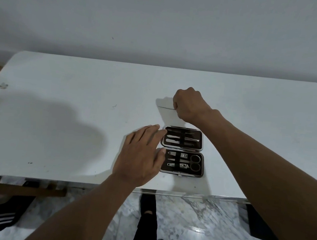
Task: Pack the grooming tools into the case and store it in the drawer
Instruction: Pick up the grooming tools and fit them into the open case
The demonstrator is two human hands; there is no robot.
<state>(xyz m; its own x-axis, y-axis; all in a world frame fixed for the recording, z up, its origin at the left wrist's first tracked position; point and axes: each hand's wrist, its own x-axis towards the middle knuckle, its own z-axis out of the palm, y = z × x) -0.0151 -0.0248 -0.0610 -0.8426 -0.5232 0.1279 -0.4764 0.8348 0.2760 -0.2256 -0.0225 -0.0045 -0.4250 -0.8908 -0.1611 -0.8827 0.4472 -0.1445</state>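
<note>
We've got the manicure case (183, 151) lying open; our left hand (140, 156) rests spread-fingered on its edge, right hand (190, 105) pinching a thin tool (165, 107).

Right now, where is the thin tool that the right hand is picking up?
In the head view, the thin tool lies on the white table just beyond the open case, its right end pinched by the right hand.

A home room: marble floor (192, 220), white table (77, 112), plain wall (163, 23)
</note>
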